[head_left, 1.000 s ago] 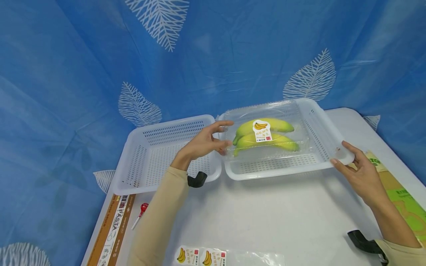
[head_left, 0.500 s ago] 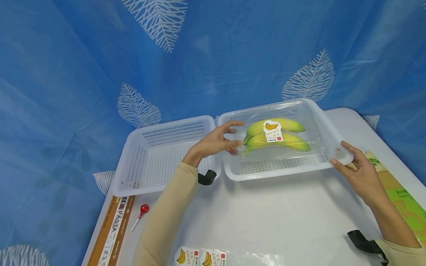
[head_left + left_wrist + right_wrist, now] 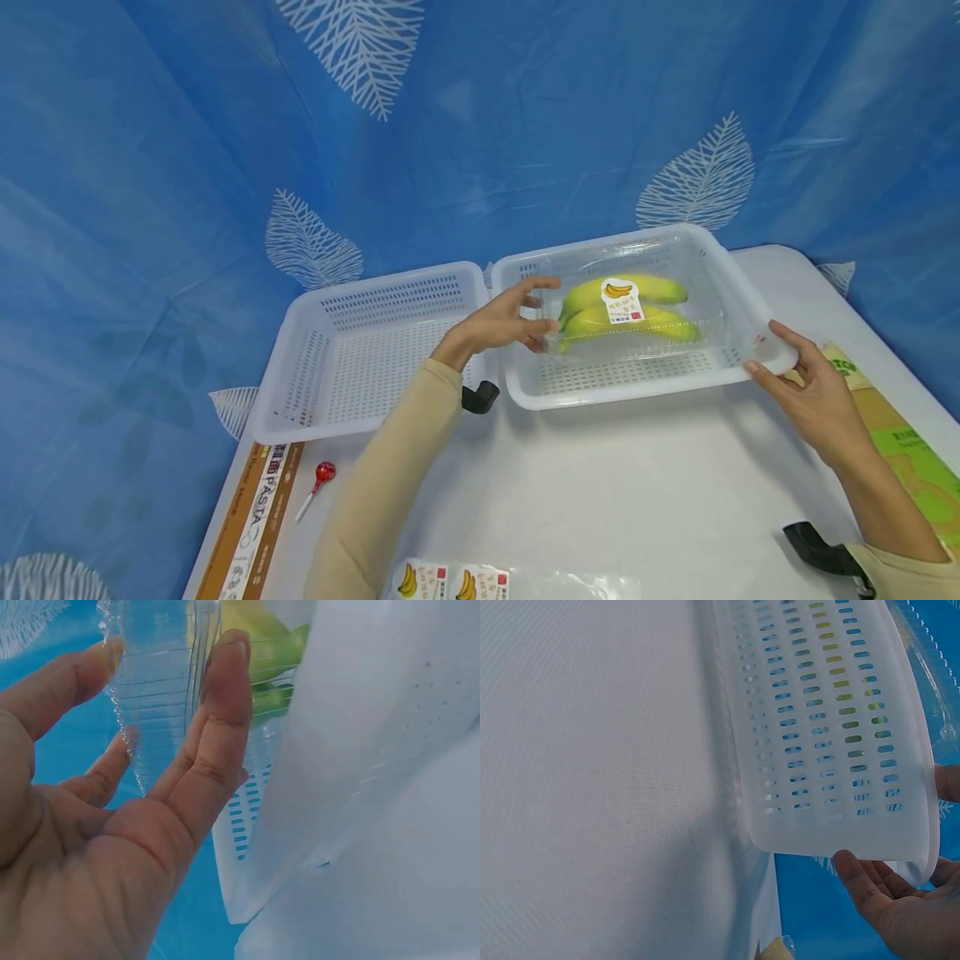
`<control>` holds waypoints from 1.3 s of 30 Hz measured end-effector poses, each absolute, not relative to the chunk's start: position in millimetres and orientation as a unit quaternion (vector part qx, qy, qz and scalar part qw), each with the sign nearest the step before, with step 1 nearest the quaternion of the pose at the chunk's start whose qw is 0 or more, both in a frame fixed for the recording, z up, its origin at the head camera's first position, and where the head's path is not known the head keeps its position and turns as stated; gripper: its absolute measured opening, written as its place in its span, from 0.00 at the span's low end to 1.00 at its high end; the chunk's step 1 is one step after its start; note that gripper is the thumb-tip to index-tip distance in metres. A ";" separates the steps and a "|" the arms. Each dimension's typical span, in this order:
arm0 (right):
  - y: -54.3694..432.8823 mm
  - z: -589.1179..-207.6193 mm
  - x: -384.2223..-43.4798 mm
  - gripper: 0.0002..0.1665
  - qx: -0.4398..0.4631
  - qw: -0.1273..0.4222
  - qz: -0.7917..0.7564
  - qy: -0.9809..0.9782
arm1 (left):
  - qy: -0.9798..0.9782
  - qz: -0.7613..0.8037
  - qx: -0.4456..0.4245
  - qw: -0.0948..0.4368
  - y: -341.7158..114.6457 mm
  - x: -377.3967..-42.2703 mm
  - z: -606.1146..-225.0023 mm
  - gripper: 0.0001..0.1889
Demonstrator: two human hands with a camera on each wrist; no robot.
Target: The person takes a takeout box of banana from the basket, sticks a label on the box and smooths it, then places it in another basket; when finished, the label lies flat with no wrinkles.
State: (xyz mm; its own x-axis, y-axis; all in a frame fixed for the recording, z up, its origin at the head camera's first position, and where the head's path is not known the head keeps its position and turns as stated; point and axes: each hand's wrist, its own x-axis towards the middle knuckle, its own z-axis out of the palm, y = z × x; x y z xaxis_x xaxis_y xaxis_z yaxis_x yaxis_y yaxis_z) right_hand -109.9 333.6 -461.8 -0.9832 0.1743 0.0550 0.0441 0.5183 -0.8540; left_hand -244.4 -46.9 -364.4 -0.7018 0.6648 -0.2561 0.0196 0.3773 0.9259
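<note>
My left hand [image 3: 510,321] holds a clear plastic box [image 3: 648,342] by its left end. In the left wrist view, the thumb and fingers [image 3: 221,682] stand around the ribbed end of the box. Inside lie two yellow-green bananas [image 3: 663,287], and a white banana sticker [image 3: 622,300] is on the lid. The box overlaps the inside of a white perforated basket [image 3: 637,393] in the head view. My right hand [image 3: 817,404] grips the basket's near right corner. In the right wrist view, the basket's slotted side [image 3: 817,735] shows, tilted against the table.
A second white basket [image 3: 390,275] adjoins on the left. A red lollipop [image 3: 322,473] and a brown pasta package [image 3: 258,517] lie at the left edge. Banana stickers [image 3: 420,581] lie at the front, with clear film [image 3: 577,585] beside them. A green and brown package [image 3: 900,442] is far right.
My left hand has carried the box of bananas to the right, and slightly lower, over the right basket. My right hand has stayed on the basket's corner.
</note>
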 end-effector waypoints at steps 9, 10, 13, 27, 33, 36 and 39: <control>327.3 -450.9 -106.2 0.45 -0.061 0.058 0.489 -0.868 | 0.768 0.496 0.221 0.341 -37.3 -247.5 -373.9 0.36; 327.3 -450.9 -106.1 0.45 -0.061 0.059 0.489 -0.868 | 0.770 0.492 0.221 0.342 -36.0 -247.5 -374.9 0.36; 327.7 -451.5 -106.1 0.44 -0.060 0.062 0.488 -0.869 | 0.773 0.484 0.217 0.349 -31.9 -247.3 -377.8 0.35; 327.9 -451.3 -106.0 0.45 -0.055 0.062 0.495 -0.865 | 0.821 0.445 0.162 0.319 -16.7 -240.9 -383.4 0.37; 328.3 -451.0 -106.0 0.45 -0.051 0.063 0.495 -0.865 | 0.830 0.433 0.161 0.312 -16.2 -240.5 -382.9 0.38; 328.5 -451.1 -105.7 0.45 -0.050 0.061 0.494 -0.866 | 0.831 0.428 0.163 0.317 -16.9 -239.6 -381.0 0.43; 328.7 -451.5 -105.1 0.45 -0.051 0.060 0.491 -0.868 | 0.829 0.425 0.163 0.325 -17.1 -239.2 -380.2 0.49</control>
State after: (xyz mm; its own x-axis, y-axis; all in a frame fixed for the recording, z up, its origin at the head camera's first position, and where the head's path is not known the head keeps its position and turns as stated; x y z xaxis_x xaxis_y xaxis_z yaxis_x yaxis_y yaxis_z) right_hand -105.1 328.7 -451.5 -0.9875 0.1480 0.0540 0.0301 0.5133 -0.8577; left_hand -239.2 -17.1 -380.2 -0.7354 0.5465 -0.4007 -0.0068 0.5853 0.8108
